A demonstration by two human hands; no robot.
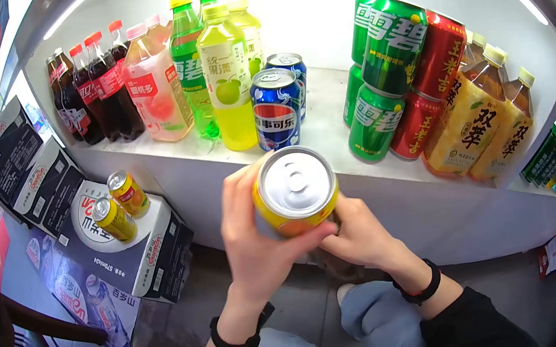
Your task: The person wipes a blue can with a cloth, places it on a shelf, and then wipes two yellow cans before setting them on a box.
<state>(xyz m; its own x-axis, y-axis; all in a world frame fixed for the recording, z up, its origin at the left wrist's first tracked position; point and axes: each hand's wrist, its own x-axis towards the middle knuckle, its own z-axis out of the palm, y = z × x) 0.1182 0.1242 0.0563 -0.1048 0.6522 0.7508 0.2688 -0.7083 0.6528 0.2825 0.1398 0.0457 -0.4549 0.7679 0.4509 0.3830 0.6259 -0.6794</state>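
A yellow drink can [296,192], silver top toward me, is in front of the shelf edge. My left hand [246,227] wraps round it from the left, its thumb across the near side. My right hand [359,231] is closed against the can's lower right side, with its fingers partly hidden behind my left thumb and the can. The can's ring-pull end faces up and looks sealed. Just beyond it on the white shelf [327,149] stand two blue cola cans [276,109], one behind the other.
Left on the shelf are cola bottles [105,91], a pink peach drink [156,91] and green bottles [223,75]. Stacked green and red cans [391,46] and amber bottles [481,118] stand right. Two yellow cans [121,211] sit on a carton [141,251] beside a chair [45,323].
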